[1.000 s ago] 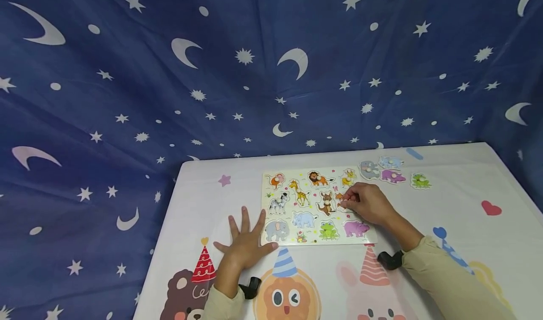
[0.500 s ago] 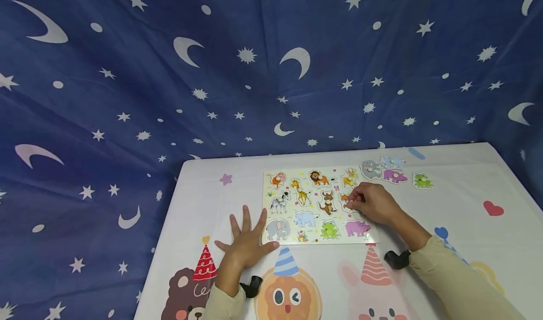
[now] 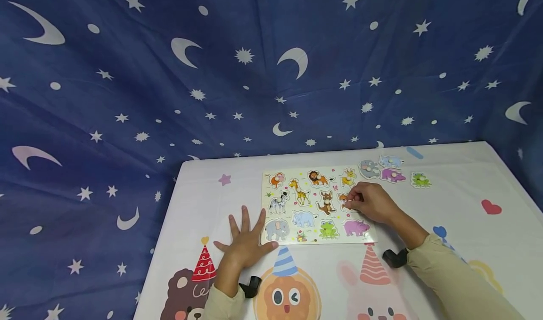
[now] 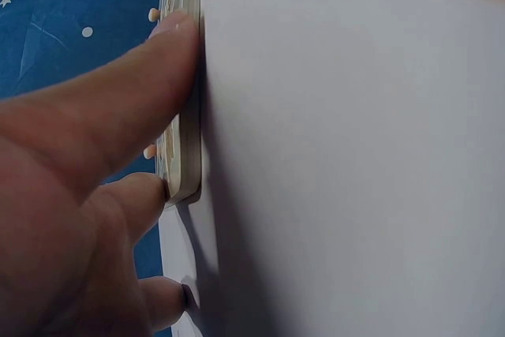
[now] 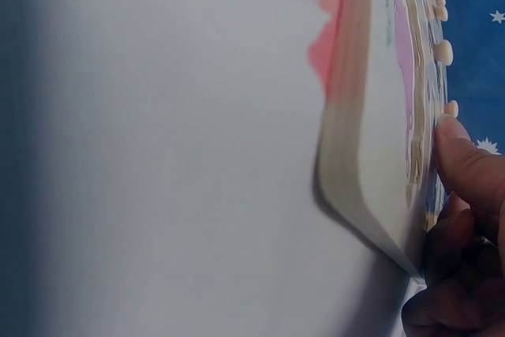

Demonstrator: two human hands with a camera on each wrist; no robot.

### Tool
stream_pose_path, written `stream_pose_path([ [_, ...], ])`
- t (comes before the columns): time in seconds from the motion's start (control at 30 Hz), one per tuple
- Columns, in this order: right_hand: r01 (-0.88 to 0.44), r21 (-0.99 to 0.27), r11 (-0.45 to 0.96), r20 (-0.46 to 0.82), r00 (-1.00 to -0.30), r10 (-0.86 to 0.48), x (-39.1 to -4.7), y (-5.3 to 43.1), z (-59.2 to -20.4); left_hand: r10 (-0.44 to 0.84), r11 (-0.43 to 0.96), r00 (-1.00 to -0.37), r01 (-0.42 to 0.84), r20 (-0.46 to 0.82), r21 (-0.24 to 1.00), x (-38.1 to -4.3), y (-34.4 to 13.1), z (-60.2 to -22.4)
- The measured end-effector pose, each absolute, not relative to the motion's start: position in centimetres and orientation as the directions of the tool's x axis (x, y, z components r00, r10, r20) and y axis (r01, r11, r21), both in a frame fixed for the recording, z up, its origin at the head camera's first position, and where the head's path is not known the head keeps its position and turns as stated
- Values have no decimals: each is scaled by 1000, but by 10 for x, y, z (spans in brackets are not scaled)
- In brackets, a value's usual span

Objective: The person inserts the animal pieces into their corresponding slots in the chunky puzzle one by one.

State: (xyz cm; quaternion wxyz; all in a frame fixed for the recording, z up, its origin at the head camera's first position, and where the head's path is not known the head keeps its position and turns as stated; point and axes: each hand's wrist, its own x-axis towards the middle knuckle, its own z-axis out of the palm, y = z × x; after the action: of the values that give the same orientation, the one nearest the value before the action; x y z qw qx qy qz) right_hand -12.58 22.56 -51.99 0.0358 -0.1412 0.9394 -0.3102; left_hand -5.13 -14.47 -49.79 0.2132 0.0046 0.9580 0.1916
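So the right hand (image 3: 373, 203) pinched an orange animal piece (image 3: 342, 198) on the puzzle board (image 3: 297, 239), while the left hand (image 3: 245, 244) lay flat, fingers spread, against the board's corner.

A dark blue backdrop (image 3: 169, 98) printed with white moons and stars hung behind the table (image 3: 466, 244). The table wore a white cloth with cartoon prints: a bear in a red party hat (image 3: 191, 287), an orange face under a blue striped hat (image 3: 285, 294), a pink star (image 3: 224, 180) and a red heart (image 3: 491, 208).
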Motion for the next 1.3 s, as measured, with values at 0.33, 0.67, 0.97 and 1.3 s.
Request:
stream_pose_path([
  [0.33,-193,-618,762,-28,-963,-266,-127,227,-519,87,929,-910,-73,-407,362,-52,-145,-500],
  [0.67,-172,-672,720,-20,-968,-249,-129,231,-523,84,926,-910,-78,-406,368,-50,-146,-500],
  [0.97,-120,-721,682,-9,-983,-182,-132,238,-516,80,931,-910,-77,-407,357,-52,-146,-503],
  [1.3,-112,-685,720,102,-993,-58,-149,254,-512,86,930,-910,-72,-406,359,-51,-146,-501],
])
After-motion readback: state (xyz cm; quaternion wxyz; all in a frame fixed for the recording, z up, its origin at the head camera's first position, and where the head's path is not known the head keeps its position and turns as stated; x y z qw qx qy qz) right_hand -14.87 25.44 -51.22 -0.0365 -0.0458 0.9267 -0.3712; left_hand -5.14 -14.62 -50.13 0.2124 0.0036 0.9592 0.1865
